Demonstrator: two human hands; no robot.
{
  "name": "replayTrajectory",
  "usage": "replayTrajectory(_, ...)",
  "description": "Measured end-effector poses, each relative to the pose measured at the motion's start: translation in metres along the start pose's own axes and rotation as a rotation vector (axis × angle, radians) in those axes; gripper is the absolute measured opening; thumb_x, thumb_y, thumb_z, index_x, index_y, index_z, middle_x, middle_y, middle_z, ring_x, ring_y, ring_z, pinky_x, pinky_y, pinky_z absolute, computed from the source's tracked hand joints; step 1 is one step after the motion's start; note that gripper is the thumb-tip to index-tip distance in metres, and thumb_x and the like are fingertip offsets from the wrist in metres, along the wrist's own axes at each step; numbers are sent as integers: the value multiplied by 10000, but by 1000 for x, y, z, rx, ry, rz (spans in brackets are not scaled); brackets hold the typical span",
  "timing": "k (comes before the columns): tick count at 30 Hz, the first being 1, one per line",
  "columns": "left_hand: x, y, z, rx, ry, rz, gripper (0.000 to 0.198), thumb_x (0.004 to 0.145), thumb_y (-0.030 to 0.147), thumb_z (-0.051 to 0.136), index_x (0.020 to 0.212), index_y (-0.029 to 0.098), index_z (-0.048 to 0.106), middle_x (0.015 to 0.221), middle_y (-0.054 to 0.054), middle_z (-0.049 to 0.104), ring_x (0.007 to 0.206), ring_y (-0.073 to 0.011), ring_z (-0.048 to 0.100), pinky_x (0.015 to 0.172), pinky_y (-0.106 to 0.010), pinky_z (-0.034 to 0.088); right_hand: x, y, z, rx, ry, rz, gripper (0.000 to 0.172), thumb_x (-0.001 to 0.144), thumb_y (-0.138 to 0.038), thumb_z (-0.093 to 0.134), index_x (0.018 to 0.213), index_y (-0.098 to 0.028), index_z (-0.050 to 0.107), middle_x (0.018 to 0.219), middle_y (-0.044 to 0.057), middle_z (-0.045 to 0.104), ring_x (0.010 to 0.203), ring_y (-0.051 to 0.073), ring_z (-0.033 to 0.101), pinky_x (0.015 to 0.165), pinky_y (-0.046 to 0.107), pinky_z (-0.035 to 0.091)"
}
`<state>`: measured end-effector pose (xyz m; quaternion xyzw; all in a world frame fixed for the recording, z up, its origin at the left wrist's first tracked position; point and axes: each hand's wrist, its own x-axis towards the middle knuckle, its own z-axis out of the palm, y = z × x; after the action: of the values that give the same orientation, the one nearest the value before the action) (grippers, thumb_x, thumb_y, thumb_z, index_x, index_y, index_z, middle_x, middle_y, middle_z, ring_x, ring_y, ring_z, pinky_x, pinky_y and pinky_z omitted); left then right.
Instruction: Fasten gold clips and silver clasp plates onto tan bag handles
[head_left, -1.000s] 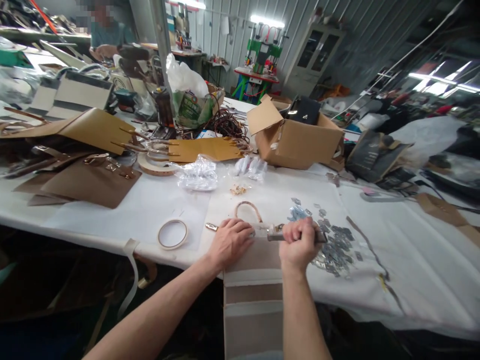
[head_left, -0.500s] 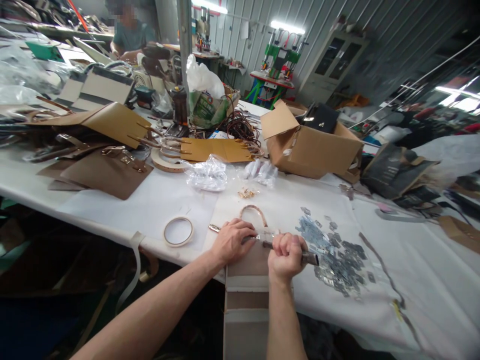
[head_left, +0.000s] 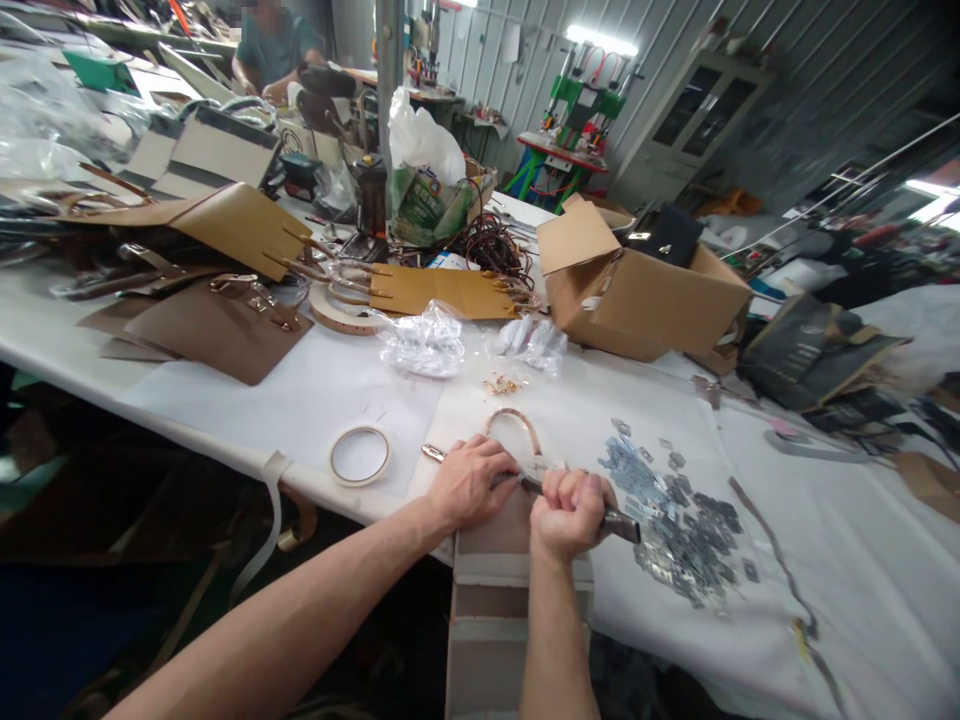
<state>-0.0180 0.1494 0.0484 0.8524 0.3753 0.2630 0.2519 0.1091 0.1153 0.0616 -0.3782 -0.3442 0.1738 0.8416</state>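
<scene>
My right hand (head_left: 571, 510) is wrapped round a slim tool with a dark handle (head_left: 621, 525), whose butt end sticks out to the right. Its shaft points left, towards the fingertips of my left hand (head_left: 478, 480). That hand is closed, knuckles up, over a pale bag piece (head_left: 491, 568) that hangs down over the table's front edge. What its fingers grip is hidden. A shiny metal-tipped end (head_left: 433, 453) pokes out left of the hand. Beyond the hands, a brown arched handle (head_left: 517, 415) lies on the table. The tool's tip is too small to make out.
A tape roll (head_left: 360, 456) lies left of my hands, many small metal plates (head_left: 686, 525) to the right. Past them are gold-coloured fittings (head_left: 502, 384), plastic bags (head_left: 421, 340), brown bag panels (head_left: 225, 325) and a cardboard box (head_left: 649, 305). A person (head_left: 276, 50) sits at the far left.
The tool in my right hand has tilted, its butt slightly lower and its shaft end nearer my left fingers. My left hand keeps its place on the bag piece. The view has shifted slightly.
</scene>
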Motion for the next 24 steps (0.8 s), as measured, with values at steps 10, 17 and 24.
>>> replayTrajectory(10,0,1,-2,32,-34,16,145,960,380,670,1037,272,727,1035,-27,720,1051,-245,607,870,-395,468,1,11,7,-403,-81,79,459,953,-384,624,610,-239,355,480,-102,339,408,79,356,444,255,328)
replayTrajectory(17,-4,-4,2,-39,26,15,183,928,348,714,1082,248,707,1126,-38,741,1094,-240,628,910,-398,499,27,3,15,-255,-8,205,496,891,-367,689,584,-238,321,447,-128,290,358,46,250,376,223,223)
replayTrajectory(24,-5,-8,6,-73,60,53,115,929,340,724,983,242,751,1152,-28,759,1099,-212,644,932,-377,532,51,8,24,-156,-55,403,519,824,-379,732,553,-233,314,431,-139,263,337,27,190,342,201,156)
